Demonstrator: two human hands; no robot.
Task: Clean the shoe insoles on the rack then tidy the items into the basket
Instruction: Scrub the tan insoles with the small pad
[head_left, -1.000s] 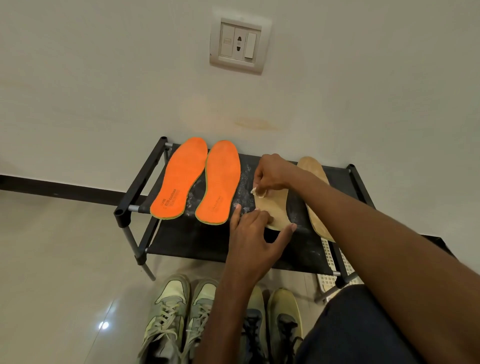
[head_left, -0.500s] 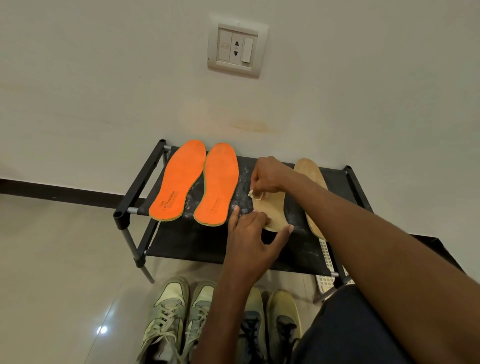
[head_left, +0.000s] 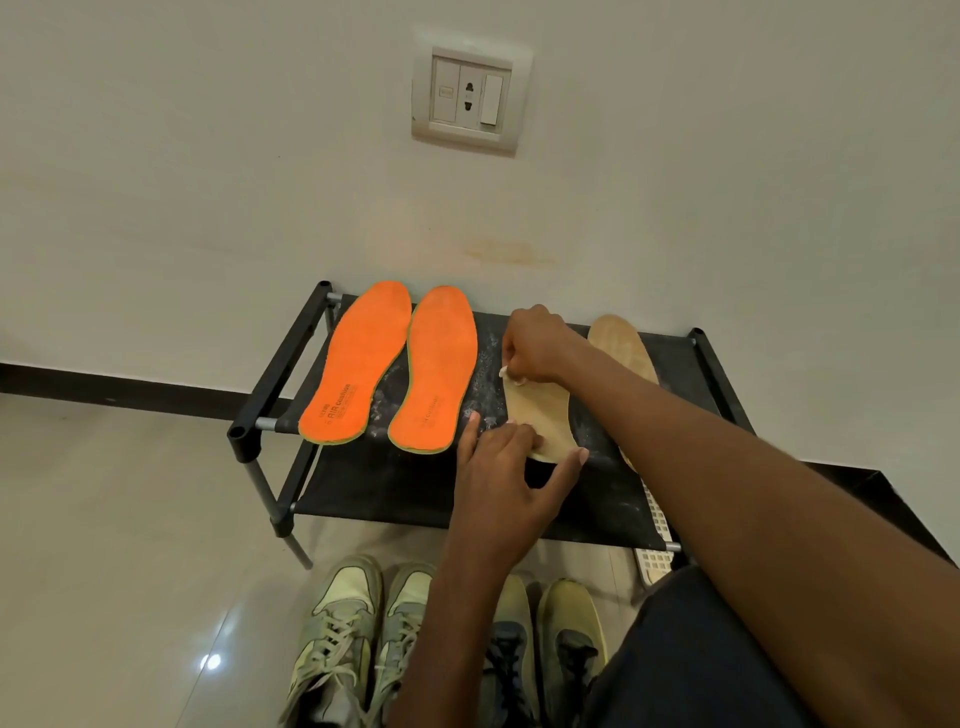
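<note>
Pinching a white wipe in my right grip, I rub the tan insole on the rack; my left grip, fingers straight, presses its heel just below.

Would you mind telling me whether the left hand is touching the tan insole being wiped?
Touching. The head view shows the left hand with its fingers pressed flat on the heel end of the tan insole, no gap visible.

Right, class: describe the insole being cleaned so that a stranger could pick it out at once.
Find the black shoe rack against the wall. Four insoles lie on top; take the tan insole third from the left. Unlike its uncovered tan twin, both hands are on it, the right hand pinching a small white wipe.
</note>
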